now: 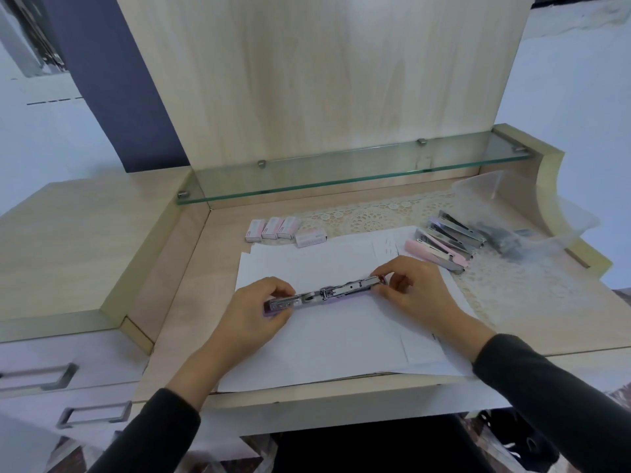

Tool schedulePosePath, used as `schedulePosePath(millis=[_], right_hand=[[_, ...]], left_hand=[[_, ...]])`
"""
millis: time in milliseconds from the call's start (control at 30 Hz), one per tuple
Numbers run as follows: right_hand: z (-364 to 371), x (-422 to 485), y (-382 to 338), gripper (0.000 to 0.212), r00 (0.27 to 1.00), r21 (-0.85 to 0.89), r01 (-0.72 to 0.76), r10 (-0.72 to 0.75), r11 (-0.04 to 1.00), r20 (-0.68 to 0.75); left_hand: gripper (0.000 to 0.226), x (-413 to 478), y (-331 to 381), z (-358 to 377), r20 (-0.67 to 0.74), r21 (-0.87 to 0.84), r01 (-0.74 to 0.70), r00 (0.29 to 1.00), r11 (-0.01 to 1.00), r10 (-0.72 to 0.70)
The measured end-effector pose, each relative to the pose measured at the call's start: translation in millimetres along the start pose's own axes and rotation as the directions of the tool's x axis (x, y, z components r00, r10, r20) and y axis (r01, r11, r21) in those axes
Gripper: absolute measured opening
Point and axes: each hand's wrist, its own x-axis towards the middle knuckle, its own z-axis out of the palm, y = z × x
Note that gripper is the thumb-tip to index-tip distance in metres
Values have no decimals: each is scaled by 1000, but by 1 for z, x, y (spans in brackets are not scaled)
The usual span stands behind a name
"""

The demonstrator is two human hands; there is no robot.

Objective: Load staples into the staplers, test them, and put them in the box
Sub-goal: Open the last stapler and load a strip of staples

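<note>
Left hand [252,314] grips the 8 o'clock end, right hand [415,290] pinches the 2 o'clock end of the opened lilac-and-chrome stapler [327,292], flat on white paper sheets [341,343] on the counter [177,319].

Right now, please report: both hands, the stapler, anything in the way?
Left hand grips stapler at its left end, right hand pinches the other. Stapler folded open, flat on paper. Staple boxes behind, untouched; nothing blocking.
</note>
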Motion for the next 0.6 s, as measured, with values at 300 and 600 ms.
schedulePosePath(millis=[300, 600], right_hand=[[2, -2, 4, 21, 992, -50, 122, -120, 991, 37], [2, -1, 4, 14, 989, -63, 138, -134, 988, 55]], left_hand=[[34, 30, 26, 37, 135, 219, -404, 914, 888, 382], [32, 44, 22, 40, 258, 245, -519, 849, 819, 461]])
